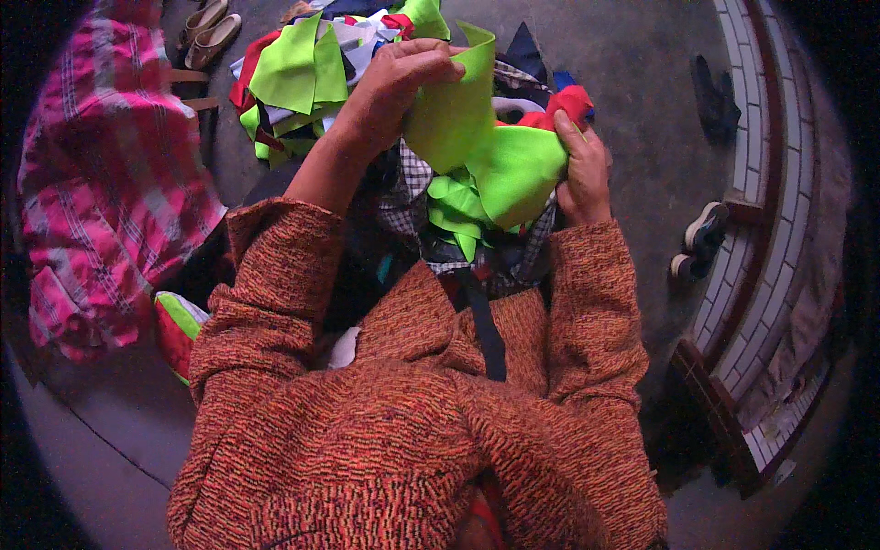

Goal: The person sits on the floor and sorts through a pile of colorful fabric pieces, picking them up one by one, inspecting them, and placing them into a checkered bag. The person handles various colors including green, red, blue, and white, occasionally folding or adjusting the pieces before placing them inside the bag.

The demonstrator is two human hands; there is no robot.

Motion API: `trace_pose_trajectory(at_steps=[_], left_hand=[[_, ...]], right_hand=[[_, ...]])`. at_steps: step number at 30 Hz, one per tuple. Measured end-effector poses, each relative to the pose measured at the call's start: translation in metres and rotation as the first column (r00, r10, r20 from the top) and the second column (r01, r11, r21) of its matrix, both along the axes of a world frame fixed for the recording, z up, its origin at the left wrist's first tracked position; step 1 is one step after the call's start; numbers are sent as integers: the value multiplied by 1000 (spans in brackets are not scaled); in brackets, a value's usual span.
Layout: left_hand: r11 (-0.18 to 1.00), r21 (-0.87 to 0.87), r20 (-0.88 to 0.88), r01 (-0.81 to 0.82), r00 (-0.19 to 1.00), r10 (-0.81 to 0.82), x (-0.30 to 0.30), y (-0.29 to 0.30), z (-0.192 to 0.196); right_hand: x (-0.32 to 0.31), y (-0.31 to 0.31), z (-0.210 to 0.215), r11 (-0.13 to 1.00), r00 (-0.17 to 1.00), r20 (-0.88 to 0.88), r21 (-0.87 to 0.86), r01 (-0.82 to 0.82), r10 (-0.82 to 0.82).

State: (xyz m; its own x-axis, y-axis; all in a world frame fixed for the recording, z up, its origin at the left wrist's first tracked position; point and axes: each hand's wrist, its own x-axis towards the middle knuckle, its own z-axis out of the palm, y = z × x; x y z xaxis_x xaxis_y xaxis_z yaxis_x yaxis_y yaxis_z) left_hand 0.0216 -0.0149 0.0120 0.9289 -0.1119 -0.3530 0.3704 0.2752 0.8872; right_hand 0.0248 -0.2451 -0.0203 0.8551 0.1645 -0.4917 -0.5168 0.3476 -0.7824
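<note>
A bright lime-green fabric piece [454,115] hangs from my left hand [399,87], its top edge pinched between thumb and fingers. My right hand [584,170] grips the right edge of a second-looking green fabric panel [518,174]; whether the two panels are one cloth I cannot tell. Red cloth [570,104] bunches just above my right thumb. Below the held fabric, crumpled green scraps [456,206] lie on black-and-white checked cloth [403,188] over my lap. Both palms are partly hidden.
Ahead lies a heap of fabric scraps [298,69] in green, red, white and dark colours. Pink plaid cloth [110,183] drapes at the left, with shoes [213,38] beyond it. More shoes [701,238] sit at the right by a white-tiled step [729,284].
</note>
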Motion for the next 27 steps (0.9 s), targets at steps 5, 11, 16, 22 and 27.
trace_pose_trajectory(at_steps=[5,11,16,22,27], left_hand=[[958,287,256,-20,965,-56,2,1,1],[898,431,530,84,782,-328,-11,-42,-12],[645,763,553,-32,548,-627,-26,-67,-11],[782,622,616,40,593,-520,-24,-64,-6],[934,259,282,-248,944,173,-4,-34,-9]], right_hand=[[0,-6,-1,999,998,-63,34,-20,22],[-4,-4,-12,971,982,-171,239,-34,76],[-5,4,-5,856,976,-217,510,84,33],[-7,4,-7,931,982,-180,364,13,57],[2,6,5,890,973,-229,444,100,4]])
